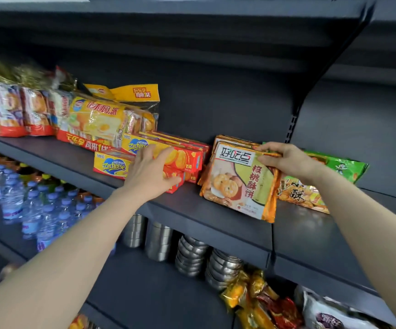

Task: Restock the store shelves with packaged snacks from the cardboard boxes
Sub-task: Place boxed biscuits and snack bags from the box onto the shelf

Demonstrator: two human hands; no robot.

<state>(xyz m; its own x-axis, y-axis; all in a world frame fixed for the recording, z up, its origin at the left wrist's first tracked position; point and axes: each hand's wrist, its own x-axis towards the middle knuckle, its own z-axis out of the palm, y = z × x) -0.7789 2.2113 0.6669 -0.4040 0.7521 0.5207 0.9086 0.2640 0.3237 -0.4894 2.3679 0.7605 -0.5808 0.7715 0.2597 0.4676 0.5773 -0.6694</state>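
Our two bare forearms reach up from the bottom corners of the frame. Left of centre, our left hand (152, 170) rests with spread fingers on the stacked Zecheese cracker boxes (180, 157), grasping nothing. Right of centre, our right hand (287, 160) pinches the top edge of the walnut cookie packs (239, 184) on the dark shelf (216, 217). We should square them upright beside the green snack bag (339, 167).

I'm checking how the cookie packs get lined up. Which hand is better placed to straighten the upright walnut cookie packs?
Probably the right hand: its fingers already pinch the top edge of the walnut cookie packs. The left hand rests on the Zecheese boxes beside them.
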